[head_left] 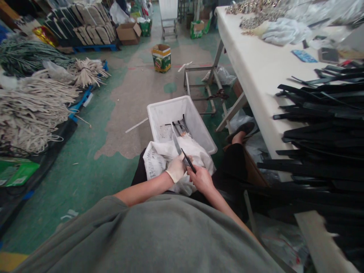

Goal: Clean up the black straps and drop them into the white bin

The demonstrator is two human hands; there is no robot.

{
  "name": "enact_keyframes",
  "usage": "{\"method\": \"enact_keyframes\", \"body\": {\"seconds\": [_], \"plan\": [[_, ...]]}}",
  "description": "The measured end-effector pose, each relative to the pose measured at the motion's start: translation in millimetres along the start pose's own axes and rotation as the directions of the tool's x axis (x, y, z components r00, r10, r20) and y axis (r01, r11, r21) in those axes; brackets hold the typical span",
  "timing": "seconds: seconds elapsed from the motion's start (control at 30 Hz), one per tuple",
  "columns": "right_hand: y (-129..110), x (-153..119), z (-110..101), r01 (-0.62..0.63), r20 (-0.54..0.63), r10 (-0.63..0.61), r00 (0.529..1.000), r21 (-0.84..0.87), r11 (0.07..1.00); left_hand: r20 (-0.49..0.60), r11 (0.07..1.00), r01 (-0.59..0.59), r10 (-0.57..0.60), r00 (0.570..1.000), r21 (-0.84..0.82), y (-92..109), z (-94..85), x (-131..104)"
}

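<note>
My left hand (176, 169), in a white glove, is closed around a flat, grey, blade-like piece (176, 145) that points up and away from me; its lower end is hidden. Bare and close beside it, my right hand (201, 178) grips a slim black strip (187, 159) slanting up to the left. Both hands are over a white cloth sack (156, 157) with dark writing, draped across my lap. Just beyond stands a white plastic bin (199, 123). Dark strips and small scraps (179, 127) lie in it.
A white table (241, 57) on the right bears many black straps (315, 132), white gloves (286, 32) and metal fittings (256, 7). Beneath it is a metal frame (199, 85). Bundles of pale cord (31, 110) lie left. An open carton (161, 58) stands ahead.
</note>
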State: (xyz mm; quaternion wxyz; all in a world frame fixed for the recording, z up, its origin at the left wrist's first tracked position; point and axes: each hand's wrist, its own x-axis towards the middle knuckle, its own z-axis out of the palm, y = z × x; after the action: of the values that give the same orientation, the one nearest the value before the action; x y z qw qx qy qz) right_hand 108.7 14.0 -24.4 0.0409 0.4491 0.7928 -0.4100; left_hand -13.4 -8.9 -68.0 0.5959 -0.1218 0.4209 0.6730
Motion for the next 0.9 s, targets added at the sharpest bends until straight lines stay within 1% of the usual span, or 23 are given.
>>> {"method": "enact_keyframes", "body": {"seconds": [0.1,0.17,0.23,0.3,0.37,0.4,0.47,0.53,0.6,0.63,0.7,0.77,0.83,0.9], "plan": [[-3,1,3,0.015,0.009,-0.015,1.0,-0.018,1.0,-0.04,0.997,-0.011,0.008,0.999,-0.073,4,0.4,1],[-7,5,5,0.017,-0.024,-0.019,1.0,-0.078,0.997,-0.03,0.998,0.02,-0.022,0.999,-0.064,2,0.6,1],[-11,11,6,0.013,-0.062,-0.019,0.998,-0.093,0.996,-0.039,0.998,0.055,-0.057,0.998,-0.04,3,3.2,0],[-11,14,6,0.009,-0.05,-0.01,0.999,-0.02,1.0,-0.054,0.998,0.05,-0.052,0.997,-0.047,11,7.9,-3],[-7,12,5,0.01,-0.005,-0.01,1.0,0.075,0.997,-0.066,0.996,0.002,-0.007,0.998,-0.084,24,12.7,-7],[-4,9,6,0.012,0.013,-0.014,1.0,0.096,0.995,-0.072,0.994,-0.021,0.014,0.997,-0.103,30,14.3,-9],[1,4,8,0.017,0.002,-0.017,1.0,0.074,0.997,-0.08,0.992,-0.029,0.019,0.997,-0.125,36,15.9,-12],[4,3,11,0.009,-0.042,-0.008,0.999,0.031,0.999,-0.082,0.992,0.005,-0.015,0.997,-0.124,32,15.8,-12],[3,6,12,-0.005,-0.073,0.008,0.997,0.047,0.999,-0.071,0.993,0.039,-0.047,0.996,-0.107,26,14.9,-10],[3,8,11,-0.006,-0.077,0.012,0.997,0.085,0.996,-0.062,0.995,0.034,-0.04,0.997,-0.097,23,14.1,-9],[3,11,7,0.008,-0.057,0.005,0.998,0.223,0.975,-0.014,0.997,-0.034,0.033,0.999,-0.07,20,11.3,-6],[5,13,2,0.007,-0.03,0.005,1.0,0.414,0.91,0.073,0.997,-0.073,0.074,0.995,-0.007,17,6.0,-6],[7,17,-1,-0.019,0.006,0.019,1.0,0.57,0.821,0.151,0.993,-0.068,0.053,0.987,0.099,10,-1.3,-8],[6,22,-3,-0.041,0.021,0.035,0.999,0.645,0.763,0.196,0.978,-0.068,0.029,0.98,0.195,1,-7.9,-10]]}}
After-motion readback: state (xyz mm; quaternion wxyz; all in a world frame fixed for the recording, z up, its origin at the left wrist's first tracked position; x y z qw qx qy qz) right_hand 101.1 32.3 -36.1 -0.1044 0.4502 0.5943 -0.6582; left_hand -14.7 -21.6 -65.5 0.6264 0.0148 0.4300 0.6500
